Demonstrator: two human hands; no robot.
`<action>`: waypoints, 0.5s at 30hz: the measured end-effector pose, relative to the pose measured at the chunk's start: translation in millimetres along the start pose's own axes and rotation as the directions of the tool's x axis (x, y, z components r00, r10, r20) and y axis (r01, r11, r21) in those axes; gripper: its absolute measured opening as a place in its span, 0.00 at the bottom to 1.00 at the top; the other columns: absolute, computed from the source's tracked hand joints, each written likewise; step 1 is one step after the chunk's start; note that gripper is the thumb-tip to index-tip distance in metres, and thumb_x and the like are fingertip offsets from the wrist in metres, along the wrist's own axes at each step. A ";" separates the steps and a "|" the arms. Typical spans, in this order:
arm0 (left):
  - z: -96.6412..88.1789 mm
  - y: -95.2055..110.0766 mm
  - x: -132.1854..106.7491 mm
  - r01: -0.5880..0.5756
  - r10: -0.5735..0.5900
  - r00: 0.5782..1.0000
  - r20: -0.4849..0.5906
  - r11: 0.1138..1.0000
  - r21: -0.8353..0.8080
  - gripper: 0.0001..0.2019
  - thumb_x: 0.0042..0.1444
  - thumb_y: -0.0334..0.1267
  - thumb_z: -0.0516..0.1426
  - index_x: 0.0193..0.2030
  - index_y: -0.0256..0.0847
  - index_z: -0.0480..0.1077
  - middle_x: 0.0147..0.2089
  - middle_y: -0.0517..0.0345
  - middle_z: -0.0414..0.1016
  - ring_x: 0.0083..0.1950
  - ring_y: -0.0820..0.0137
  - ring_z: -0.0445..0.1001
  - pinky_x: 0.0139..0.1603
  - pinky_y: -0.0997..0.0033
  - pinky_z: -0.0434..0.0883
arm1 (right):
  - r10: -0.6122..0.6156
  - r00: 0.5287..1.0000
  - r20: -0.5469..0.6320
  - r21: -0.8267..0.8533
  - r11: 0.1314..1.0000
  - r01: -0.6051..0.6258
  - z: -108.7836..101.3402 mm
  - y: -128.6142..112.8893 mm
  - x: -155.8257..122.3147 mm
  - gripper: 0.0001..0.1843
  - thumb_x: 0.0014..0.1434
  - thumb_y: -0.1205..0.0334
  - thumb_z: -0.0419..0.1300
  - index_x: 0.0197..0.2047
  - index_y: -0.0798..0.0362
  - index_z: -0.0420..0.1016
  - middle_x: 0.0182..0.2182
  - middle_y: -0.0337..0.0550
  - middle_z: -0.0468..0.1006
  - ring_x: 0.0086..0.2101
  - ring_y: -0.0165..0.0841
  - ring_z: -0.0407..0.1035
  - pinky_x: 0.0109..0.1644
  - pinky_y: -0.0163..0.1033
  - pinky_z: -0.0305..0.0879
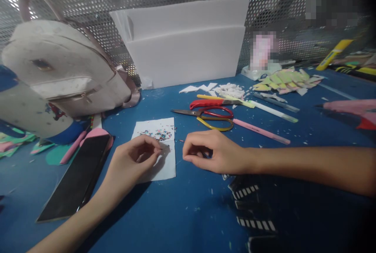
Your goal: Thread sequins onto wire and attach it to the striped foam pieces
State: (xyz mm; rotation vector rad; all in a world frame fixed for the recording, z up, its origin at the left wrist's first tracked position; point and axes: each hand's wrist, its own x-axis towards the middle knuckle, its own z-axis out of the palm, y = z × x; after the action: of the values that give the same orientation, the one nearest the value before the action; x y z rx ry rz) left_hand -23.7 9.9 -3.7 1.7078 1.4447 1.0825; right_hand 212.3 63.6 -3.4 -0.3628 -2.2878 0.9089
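Two bare hands are hovering over a blue counter (188, 210). The left hand (129, 161) is hanging above a white paper sheet (169, 168), its thumb and index fingertips bending close together; I cannot tell whether they are fully meeting or pinching a bit. Tiny multicoloured fragments (160, 133) are lying scattered on that sheet, just beyond the left fingers. The right hand (219, 153) is curling its fingers toward the thumb, right of the sheet; whether anything is being gripped inside, I cannot tell.

Beyond the right fingers, scissors with one red and one yellow handle (216, 129) are lying with their blades pointing left, and a pink pen (261, 131) is resting beside their handles. White scraps (230, 89) are heaping up farther beyond. Nearer the wearer than the right fingers, dark pieces with white stripes (246, 192) are lying on the counter. A pink glue gun (349, 107) is resting well right of those fingers.

Left of the left fingers, a black smartphone (76, 172) is lying flat, and a pale backpack (67, 71) is standing farther back behind a white-and-blue mug (32, 102).
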 end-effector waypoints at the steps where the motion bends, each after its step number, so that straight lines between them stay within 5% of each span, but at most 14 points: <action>1: 0.1 -0.1 0.0 -0.001 0.001 1.000 0.003 1.000 0.001 0.01 0.53 0.34 0.61 0.33 0.41 0.72 0.33 0.57 0.75 0.37 0.68 0.75 0.41 0.68 0.74 | 0.000 1.000 0.000 0.000 1.000 0.000 0.0 0.0 -0.1 0.02 0.61 0.69 0.59 0.35 0.55 0.71 0.27 0.35 0.70 0.25 0.22 0.61 0.28 0.30 0.58; 15: -0.2 3.1 0.2 -0.039 0.038 0.999 0.017 0.996 0.077 0.03 0.55 0.34 0.60 0.34 0.43 0.77 0.37 0.56 0.80 0.39 0.66 0.77 0.41 0.67 0.74 | 0.005 1.000 0.003 -0.009 1.000 -0.005 -0.3 -0.6 0.8 0.02 0.61 0.68 0.60 0.35 0.56 0.71 0.27 0.35 0.70 0.25 0.23 0.61 0.28 0.29 0.58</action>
State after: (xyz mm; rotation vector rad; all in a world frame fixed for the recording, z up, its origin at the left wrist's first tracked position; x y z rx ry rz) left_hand -22.5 9.5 -0.8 1.8015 1.4665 1.0433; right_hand 211.9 63.7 -2.4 -0.3714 -2.2959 0.9026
